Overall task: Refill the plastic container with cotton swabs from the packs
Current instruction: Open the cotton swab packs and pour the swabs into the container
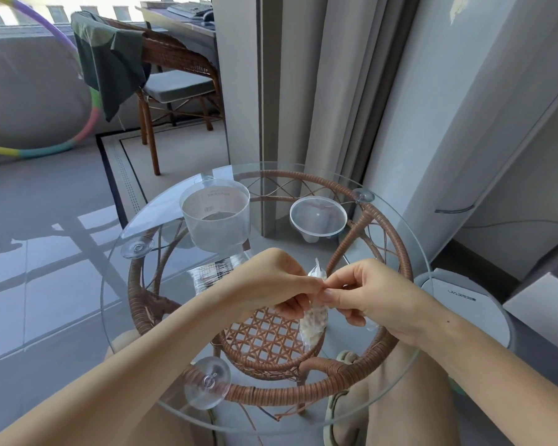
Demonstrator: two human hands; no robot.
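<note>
Pinching at the top of one pack (313, 323) of cotton swabs, both hands work close together over the near middle of the glass counter (116, 284). Left hand (271, 281): fingers curled, thumb and fingertips nipping the upper film of the pack from its left side. Right hand (368, 294): thumb and forefinger closed on the same upper edge from the right, other fingers tucked under. The two pinches nearly touch, and the pack hangs down between them, clear of the glass, with a twist of film sticking up above the fingers. Judgement on handling: very light, thin crinkly film, soft and a bit slippery. The swabs inside are loose, so the bundle will sag and shift. Best taken by the empty film at the top for tearing, then round the body to tip it out; a sudden tear could scatter swabs. The plastic container (216, 220) stands upright and uncovered on the far left of the counter, well apart from the hands, beyond the left one. I cannot tell whether it holds anything. Its lid (318, 217) lies to the right of it. A second pack (210, 273) lies flat on the glass just beyond the left wrist, between it and the container, partly hidden.
</note>
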